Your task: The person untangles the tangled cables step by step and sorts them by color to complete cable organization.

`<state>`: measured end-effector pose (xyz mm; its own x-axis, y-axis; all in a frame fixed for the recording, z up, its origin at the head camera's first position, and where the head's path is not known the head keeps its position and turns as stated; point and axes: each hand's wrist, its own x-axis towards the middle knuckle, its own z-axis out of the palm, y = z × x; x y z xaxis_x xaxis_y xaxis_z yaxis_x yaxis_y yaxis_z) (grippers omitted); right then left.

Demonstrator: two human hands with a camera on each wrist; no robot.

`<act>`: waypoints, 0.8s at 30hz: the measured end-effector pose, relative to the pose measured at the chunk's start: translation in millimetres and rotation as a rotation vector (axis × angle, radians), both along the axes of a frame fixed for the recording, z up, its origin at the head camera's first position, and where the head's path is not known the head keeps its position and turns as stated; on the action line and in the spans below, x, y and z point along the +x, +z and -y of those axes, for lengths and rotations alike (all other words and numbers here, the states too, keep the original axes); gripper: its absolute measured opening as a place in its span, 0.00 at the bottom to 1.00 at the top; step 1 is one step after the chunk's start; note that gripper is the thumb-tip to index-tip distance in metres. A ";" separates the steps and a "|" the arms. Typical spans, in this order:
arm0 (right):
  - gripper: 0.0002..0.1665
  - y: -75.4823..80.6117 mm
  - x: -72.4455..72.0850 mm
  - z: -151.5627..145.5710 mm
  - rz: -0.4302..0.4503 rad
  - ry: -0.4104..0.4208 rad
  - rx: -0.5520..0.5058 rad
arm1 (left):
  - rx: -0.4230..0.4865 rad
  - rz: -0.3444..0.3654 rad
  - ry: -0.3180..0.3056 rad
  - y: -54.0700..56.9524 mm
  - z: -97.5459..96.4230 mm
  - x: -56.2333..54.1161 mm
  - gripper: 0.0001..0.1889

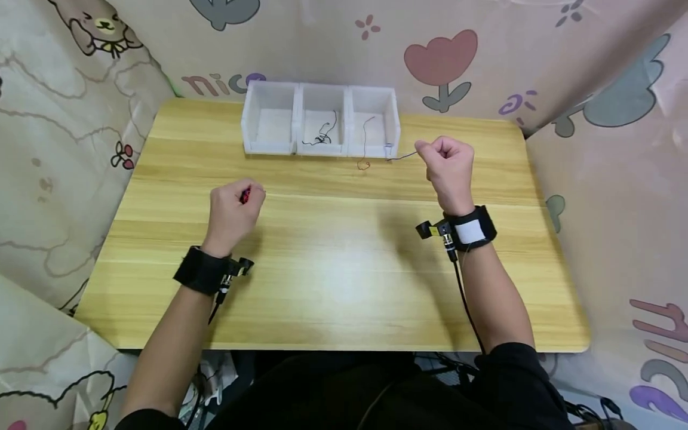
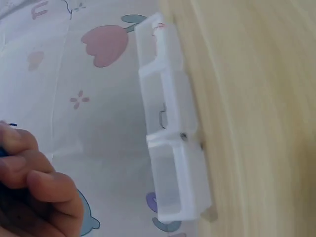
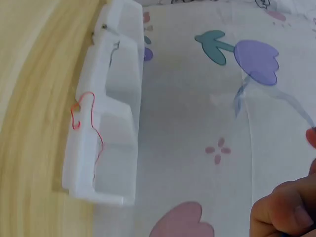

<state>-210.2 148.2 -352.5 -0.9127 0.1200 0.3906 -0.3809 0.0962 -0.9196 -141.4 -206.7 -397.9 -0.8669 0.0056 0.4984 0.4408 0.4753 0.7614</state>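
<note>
Left of the two hands (image 1: 232,215): curled round a dark-and-red bundle (image 1: 245,196), mostly hidden. One white three-compartment tray (image 1: 321,150) at the worktop's (image 1: 333,257) far edge: tangled black wire (image 1: 322,138) in the middle, count unclear; one thin red wire (image 1: 364,140) over the right compartment's front wall. Worktop stretches between the forearms. Right hand (image 1: 450,170): fingertips pinch one thin dark-blue wire (image 1: 401,157) reaching the tray's right front corner.

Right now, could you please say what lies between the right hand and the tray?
In the head view, a thin dark wire runs from the right hand toward the tray.

Yellowish wood-grain tabletop (image 1: 333,257); white three-compartment tray (image 1: 322,150) directly on it, near far edge.
</note>
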 end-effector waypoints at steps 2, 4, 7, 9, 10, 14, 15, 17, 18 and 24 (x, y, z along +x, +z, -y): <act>0.27 0.2 -1.3 0.0 0.018 0.021 0.000 | 0.007 0.003 -0.002 1.6 -0.2 -1.8 0.16; 0.27 0.3 -2.7 6.2 0.025 0.033 0.027 | 0.017 0.020 -0.022 2.4 -3.6 -2.9 0.17; 0.26 2.2 -7.6 21.1 0.011 0.031 0.052 | 0.022 0.042 -0.050 2.9 -7.0 -3.5 0.18; 0.25 5.3 -12.5 30.6 0.010 0.037 0.064 | 0.035 0.050 -0.056 2.7 -7.7 -1.8 0.19; 0.25 7.0 -15.5 35.3 0.013 0.047 0.065 | 0.044 0.052 -0.057 1.7 -7.2 -0.7 0.19; 0.25 11.9 -31.0 50.6 0.027 0.096 0.065 | 0.070 0.069 -0.078 -1.1 -5.1 1.4 0.19; 0.25 13.4 -35.7 55.0 0.029 0.108 0.076 | 0.075 0.074 -0.088 -1.7 -4.6 1.0 0.19; 0.25 16.9 -45.5 65.8 0.036 0.135 0.107 | 0.080 0.081 -0.102 -2.0 -4.1 0.4 0.20; 0.25 18.8 -50.8 72.8 0.039 0.151 0.132 | 0.083 0.084 -0.107 -2.1 -3.9 0.3 0.20; 0.23 21.6 -85.1 125.9 0.169 0.274 0.267 | 0.087 0.105 -0.100 -5.9 -3.9 2.0 0.20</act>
<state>-295.3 22.3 -331.0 -0.9509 -0.2211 0.2167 -0.2710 0.2557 -0.9280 -139.5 -202.9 -403.8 -0.9114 0.0552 0.4078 0.3988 0.3633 0.8420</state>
